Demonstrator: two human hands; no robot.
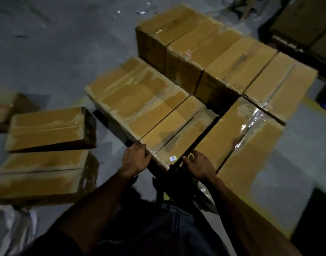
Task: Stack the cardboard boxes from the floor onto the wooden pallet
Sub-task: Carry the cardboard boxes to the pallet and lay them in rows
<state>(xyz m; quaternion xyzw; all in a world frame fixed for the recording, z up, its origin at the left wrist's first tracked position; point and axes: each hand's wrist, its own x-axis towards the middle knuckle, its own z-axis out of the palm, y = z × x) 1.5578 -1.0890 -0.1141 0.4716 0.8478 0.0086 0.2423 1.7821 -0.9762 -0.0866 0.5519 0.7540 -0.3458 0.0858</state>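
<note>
A taped cardboard box [178, 132] lies in the low row in front of me, its near end between my hands. My left hand [135, 158] grips its near left corner. On the near right corner my right hand [200, 166] presses, at the dark gap beside the large box [250, 143]. More boxes [136, 95] lie to its left in the same row. A taller row of boxes [214, 52] stands behind. The pallet is almost hidden under the boxes; only a dark edge [101, 117] shows.
Two boxes lie on the grey floor at the left, one [49, 128] tilted above another [42, 174], and a third [3, 111] sits at the far left edge. Plastic wrap [11, 224] lies at the lower left. Another dark stack [306, 24] stands at the top right.
</note>
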